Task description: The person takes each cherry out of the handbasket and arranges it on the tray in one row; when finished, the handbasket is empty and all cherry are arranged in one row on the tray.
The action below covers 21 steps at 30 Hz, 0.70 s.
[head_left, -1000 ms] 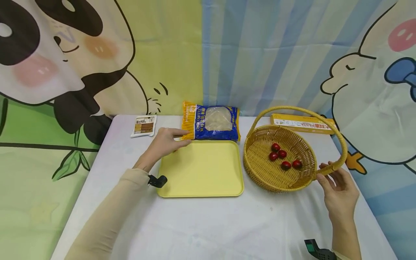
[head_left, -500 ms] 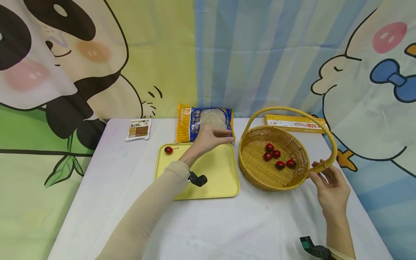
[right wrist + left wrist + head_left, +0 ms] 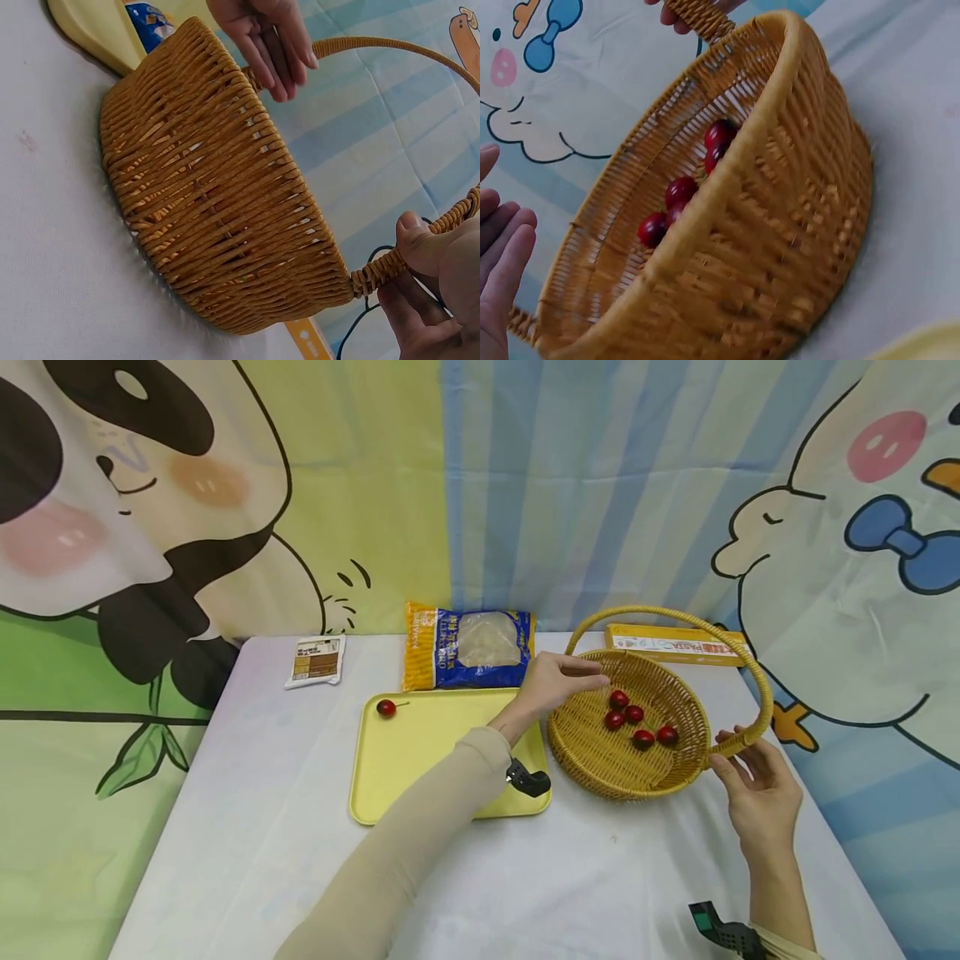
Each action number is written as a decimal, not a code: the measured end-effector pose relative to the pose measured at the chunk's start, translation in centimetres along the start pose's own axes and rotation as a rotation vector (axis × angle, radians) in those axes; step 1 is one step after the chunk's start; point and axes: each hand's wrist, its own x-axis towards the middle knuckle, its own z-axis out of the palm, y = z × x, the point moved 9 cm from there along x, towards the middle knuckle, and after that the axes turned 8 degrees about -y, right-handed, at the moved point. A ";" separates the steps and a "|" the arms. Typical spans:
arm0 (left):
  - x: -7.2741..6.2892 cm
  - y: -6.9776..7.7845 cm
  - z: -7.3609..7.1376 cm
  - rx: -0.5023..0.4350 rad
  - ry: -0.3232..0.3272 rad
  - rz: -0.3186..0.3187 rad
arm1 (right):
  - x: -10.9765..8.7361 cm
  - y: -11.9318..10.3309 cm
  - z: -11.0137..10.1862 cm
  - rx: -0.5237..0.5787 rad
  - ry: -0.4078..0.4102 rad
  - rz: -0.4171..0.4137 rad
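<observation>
A wicker basket (image 3: 600, 768) with a tall arched handle stands on the right of the table. Several dark red cherries (image 3: 633, 714) lie on its bottom. My right hand (image 3: 767, 793) pinches the foot of the basket's handle on the right, thumb and fingers about it in the right wrist view. Over the basket's left rim reaches my left hand (image 3: 551, 687), palm down, its fingers extended and nothing between them. In the left wrist view its fingers (image 3: 510, 262) show beside the rim. One cherry (image 3: 386, 708) with a stem lies in the far left corner of the yellow tray (image 3: 420, 760).
Behind the tray lies a blue and orange plastic bag (image 3: 480, 650). A small white and brown packet (image 3: 316, 661) is at the back left. Behind the basket is a yellow pasta box (image 3: 675, 645), close to the curtain (image 3: 585, 510).
My left hand has moved right from the tray's far left corner to over the basket, leaving a cherry visible on the tray. The right hand keeps its hold on the handle.
</observation>
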 end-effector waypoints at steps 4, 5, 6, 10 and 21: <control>0.8 -0.4 1.6 0.033 -0.002 -0.041 | 0.0 0.0 -0.1 -0.015 0.004 0.011; 1.0 -0.5 1.9 0.036 0.006 -0.054 | 0.0 0.0 -0.1 -0.017 0.004 0.013; 1.3 -0.7 2.1 0.040 0.015 -0.070 | 0.0 0.0 -0.1 -0.014 0.004 0.017; 2.1 -1.2 2.9 0.056 0.056 -0.137 | 0.0 -0.1 -0.2 -0.012 0.007 0.021; 2.8 -2.8 3.9 0.191 0.103 -0.273 | -0.1 -0.2 0.0 0.005 0.000 0.037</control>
